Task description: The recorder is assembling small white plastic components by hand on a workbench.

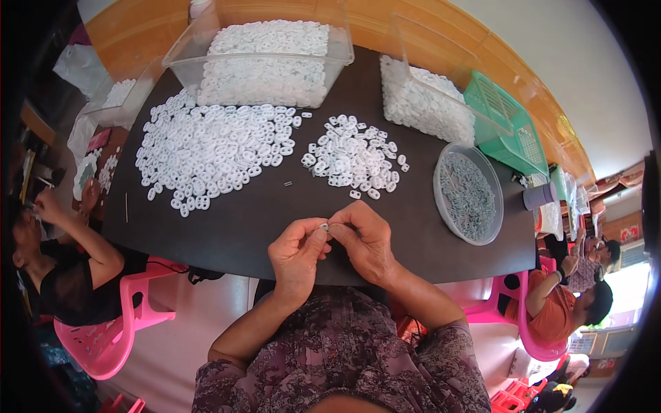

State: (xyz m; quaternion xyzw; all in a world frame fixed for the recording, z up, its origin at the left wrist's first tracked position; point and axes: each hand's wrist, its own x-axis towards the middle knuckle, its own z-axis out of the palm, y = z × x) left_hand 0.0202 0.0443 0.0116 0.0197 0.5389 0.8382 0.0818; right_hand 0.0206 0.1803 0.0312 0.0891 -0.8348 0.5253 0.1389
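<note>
Over the near edge of the dark table, my left hand is closed in a pinch on a small white piece, most of it covered by the fingertips. My right hand is also pinched, its thumb and forefinger meeting the left fingertips at that piece. Whether the right fingers grip a part of their own is too small to see. Ahead lies a small heap of white oval plastic pieces with two holes. To its left spreads a larger heap of the same pieces. Tiny grey metal parts fill a round tub.
Clear bins of white pieces stand at the back, one large and one at the right. Beside them are a green basket and a purple-grey cup. People sit on pink chairs at both sides.
</note>
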